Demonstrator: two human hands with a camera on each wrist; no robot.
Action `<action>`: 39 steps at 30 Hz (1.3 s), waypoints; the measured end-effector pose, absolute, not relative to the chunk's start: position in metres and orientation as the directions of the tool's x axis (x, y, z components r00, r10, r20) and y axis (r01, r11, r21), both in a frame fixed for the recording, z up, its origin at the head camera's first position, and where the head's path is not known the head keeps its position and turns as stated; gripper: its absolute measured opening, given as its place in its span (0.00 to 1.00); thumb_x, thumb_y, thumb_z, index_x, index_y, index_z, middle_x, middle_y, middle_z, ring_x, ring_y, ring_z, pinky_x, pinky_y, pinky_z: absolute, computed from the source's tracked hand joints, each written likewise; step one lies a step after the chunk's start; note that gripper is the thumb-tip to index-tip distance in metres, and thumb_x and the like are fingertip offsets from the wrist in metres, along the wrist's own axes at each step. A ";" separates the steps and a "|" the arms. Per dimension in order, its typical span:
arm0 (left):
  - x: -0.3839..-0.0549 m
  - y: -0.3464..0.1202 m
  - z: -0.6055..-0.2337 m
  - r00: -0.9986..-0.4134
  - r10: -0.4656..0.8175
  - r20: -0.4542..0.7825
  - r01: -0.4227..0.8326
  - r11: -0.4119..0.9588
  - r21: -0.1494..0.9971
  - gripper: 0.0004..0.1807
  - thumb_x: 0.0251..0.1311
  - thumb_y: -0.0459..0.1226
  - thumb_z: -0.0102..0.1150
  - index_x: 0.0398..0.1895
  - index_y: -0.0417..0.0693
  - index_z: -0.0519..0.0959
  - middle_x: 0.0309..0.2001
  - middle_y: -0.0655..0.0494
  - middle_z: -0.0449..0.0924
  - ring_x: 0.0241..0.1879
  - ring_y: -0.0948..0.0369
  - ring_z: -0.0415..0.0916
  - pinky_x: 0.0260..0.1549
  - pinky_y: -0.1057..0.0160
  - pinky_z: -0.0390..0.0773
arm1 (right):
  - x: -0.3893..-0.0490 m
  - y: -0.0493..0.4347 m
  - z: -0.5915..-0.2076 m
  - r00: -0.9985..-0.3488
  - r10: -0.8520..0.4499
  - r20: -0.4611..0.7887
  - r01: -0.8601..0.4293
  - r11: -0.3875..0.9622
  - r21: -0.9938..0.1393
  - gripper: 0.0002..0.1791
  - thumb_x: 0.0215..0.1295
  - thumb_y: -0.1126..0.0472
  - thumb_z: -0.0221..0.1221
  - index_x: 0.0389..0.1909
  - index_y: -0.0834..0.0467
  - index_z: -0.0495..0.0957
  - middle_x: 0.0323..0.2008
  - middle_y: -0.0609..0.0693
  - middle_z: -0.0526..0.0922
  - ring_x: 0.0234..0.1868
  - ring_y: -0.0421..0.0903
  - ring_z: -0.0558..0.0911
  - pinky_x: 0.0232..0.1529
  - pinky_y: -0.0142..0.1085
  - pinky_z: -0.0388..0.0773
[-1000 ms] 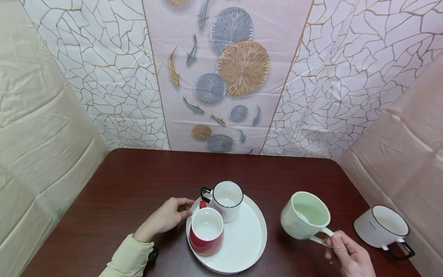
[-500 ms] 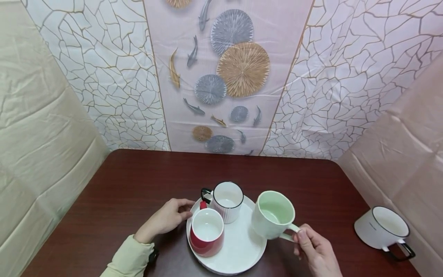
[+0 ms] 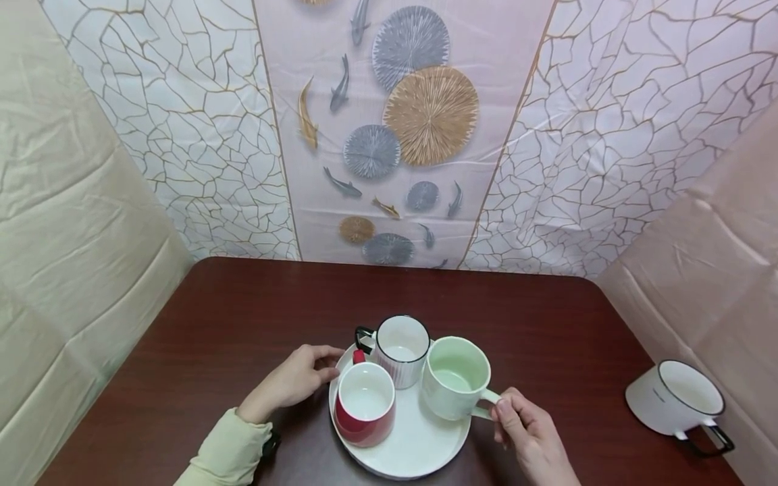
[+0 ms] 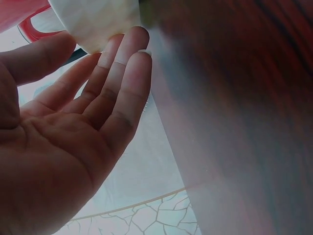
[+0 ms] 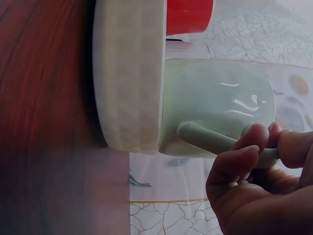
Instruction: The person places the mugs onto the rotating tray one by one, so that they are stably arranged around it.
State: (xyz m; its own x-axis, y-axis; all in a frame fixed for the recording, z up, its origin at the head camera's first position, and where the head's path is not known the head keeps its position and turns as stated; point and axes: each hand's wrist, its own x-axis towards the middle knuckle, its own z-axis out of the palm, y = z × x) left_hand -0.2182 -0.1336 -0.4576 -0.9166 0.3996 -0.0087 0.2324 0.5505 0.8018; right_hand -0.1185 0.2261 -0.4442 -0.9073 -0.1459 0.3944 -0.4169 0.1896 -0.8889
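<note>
My right hand [image 3: 531,432] pinches the handle of a pale green mug [image 3: 446,401], upright at the right side of a round white tray [image 3: 419,449]. In the right wrist view, the thumb and fingers close on the handle [image 5: 208,139], and the mug's base meets the tray's rim line. On the tray's left stands a red mug [image 3: 365,428] with a white inside. Behind it is a white mug with a black rim [image 3: 407,374], close beside the green one. My left hand [image 3: 296,378] touches the tray's left edge with loosely bent fingers; the left wrist view shows its fingertips against the tray wall [image 4: 98,24].
Another white mug with a black rim and handle [image 3: 656,405] stands by the right edge of the dark wooden table [image 3: 255,304]. Patterned cloth [image 3: 213,135] hangs behind the table, and beige padded cloth [image 3: 79,270] lines both sides.
My right hand has carried the green mug leftward from over the table to the right part of the tray, lowering it beside the white mug. The left hand stays at the tray edge.
</note>
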 end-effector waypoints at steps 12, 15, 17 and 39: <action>-0.220 -0.134 -0.456 -0.922 0.387 -0.003 0.235 0.566 0.791 0.18 0.61 0.30 0.61 0.55 0.39 0.80 0.33 0.57 0.80 0.31 0.59 0.73 0.29 0.65 0.74 | -0.123 0.223 -0.448 -0.918 -0.156 0.364 -0.392 0.229 -0.891 0.15 0.74 0.73 0.43 0.28 0.60 0.72 0.25 0.52 0.69 0.20 0.47 0.71 0.17 0.39 0.68; -0.220 -0.134 -0.456 -0.923 0.384 -0.004 0.232 0.567 0.791 0.18 0.61 0.30 0.61 0.55 0.39 0.80 0.34 0.57 0.80 0.32 0.59 0.73 0.30 0.64 0.74 | -0.124 0.224 -0.450 -0.921 -0.168 0.351 -0.383 0.235 -0.893 0.15 0.74 0.72 0.43 0.28 0.61 0.72 0.24 0.52 0.70 0.20 0.47 0.71 0.17 0.38 0.69; -0.220 -0.134 -0.456 -0.924 0.382 -0.003 0.232 0.567 0.790 0.17 0.61 0.29 0.61 0.54 0.39 0.80 0.34 0.56 0.80 0.31 0.59 0.73 0.30 0.64 0.74 | -0.125 0.223 -0.451 -0.927 -0.171 0.334 -0.368 0.249 -0.896 0.14 0.75 0.72 0.43 0.28 0.62 0.71 0.22 0.53 0.70 0.20 0.47 0.71 0.17 0.38 0.69; -0.219 -0.135 -0.458 -0.914 0.406 0.010 0.254 0.552 0.795 0.17 0.61 0.29 0.60 0.54 0.37 0.79 0.33 0.57 0.80 0.31 0.60 0.73 0.27 0.66 0.74 | -0.132 0.220 -0.455 -0.946 -0.190 0.261 -0.312 0.329 -0.891 0.12 0.74 0.68 0.47 0.28 0.61 0.71 0.18 0.53 0.71 0.17 0.45 0.70 0.16 0.36 0.69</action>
State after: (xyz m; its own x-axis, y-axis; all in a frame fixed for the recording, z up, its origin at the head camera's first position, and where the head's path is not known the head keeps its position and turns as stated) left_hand -0.2191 -0.1355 -0.4585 -0.9136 0.4064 0.0096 0.2537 0.5515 0.7946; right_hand -0.1318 0.2199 -0.4554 -0.9463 -0.1904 0.2614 -0.3124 0.3293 -0.8910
